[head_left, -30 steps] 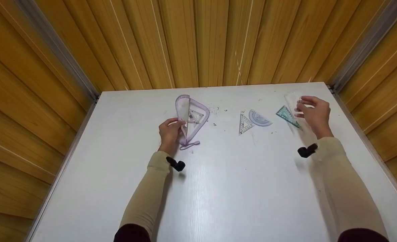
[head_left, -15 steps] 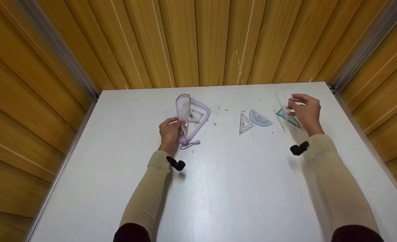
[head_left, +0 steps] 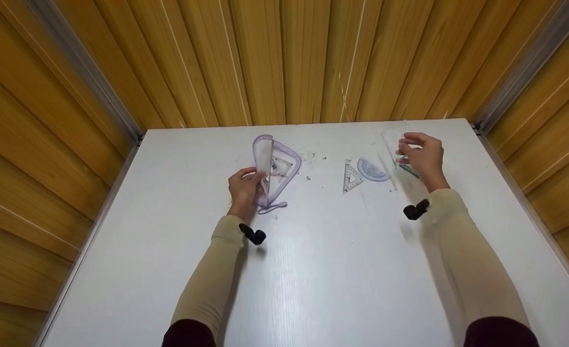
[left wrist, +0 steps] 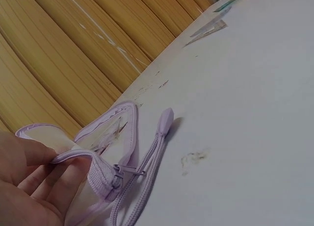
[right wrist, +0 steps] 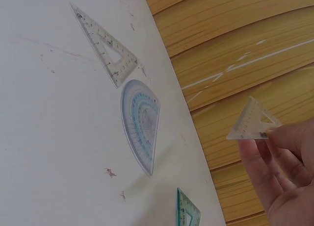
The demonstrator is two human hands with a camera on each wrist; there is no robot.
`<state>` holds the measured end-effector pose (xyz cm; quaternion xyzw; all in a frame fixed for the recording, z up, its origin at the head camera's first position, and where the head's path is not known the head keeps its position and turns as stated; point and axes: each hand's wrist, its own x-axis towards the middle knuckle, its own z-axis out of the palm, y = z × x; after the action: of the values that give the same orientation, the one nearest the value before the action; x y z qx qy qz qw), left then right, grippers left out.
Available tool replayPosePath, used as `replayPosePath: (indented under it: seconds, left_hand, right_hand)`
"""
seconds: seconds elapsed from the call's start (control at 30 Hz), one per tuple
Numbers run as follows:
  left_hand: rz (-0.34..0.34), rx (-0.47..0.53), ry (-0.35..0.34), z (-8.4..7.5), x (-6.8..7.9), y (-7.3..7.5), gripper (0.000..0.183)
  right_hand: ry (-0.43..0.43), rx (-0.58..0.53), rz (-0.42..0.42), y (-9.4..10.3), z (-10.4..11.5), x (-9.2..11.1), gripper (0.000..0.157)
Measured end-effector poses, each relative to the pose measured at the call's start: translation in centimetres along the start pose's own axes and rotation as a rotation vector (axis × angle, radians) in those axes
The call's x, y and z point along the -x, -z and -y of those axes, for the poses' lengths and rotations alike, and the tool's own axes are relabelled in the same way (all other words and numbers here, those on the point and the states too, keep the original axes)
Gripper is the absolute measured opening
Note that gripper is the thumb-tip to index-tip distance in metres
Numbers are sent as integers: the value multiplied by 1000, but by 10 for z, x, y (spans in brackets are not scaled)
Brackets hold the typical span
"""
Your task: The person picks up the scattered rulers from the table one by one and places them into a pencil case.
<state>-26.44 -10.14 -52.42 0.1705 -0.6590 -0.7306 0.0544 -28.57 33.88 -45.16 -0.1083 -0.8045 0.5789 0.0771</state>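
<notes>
My left hand (head_left: 243, 190) pinches the raised edge of a clear zip pouch (head_left: 297, 166) with lilac trim. The pouch lies unzipped, a small printed clear piece (head_left: 280, 167) showing within its outline. Above the table's right side, my right hand (head_left: 424, 154) holds a transparent set square (right wrist: 245, 125) between thumb and fingers. Below that hand lies a green set square (head_left: 409, 170), partly covered by it in the head view. To its left are a blue-tinted protractor (head_left: 372, 169) and another clear set square (head_left: 350, 179), side by side.
The white table (head_left: 313, 270) meets ribbed wooden-look panels (head_left: 303, 62) at the back and sides. A lilac wrist strap (left wrist: 147, 172) trails from the pouch's zip. Small dark specks (head_left: 308, 178) and smudges mark the surface between pouch and rulers.
My right hand has moved left with the transparent set square, passing over the green set square toward the protractor. My left hand and the pouch have stayed in place.
</notes>
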Motion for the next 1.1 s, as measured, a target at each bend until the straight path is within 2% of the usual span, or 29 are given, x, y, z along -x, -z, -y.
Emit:
replayPosePath:
  seconds: [0.23,0.5,1.1]
  left_hand:
    - [17,12,-43,1,1,2,36]
    - [47,58,-46,0,-1,1,40]
    - [70,36,-81,-4,-3,4,37]
  right_hand:
    - [43,-42,11,-13,-1,0,35]
    - [50,-62,28,-26,2,-3,32]
    - [51,-40,68,-61,7,-3,33]
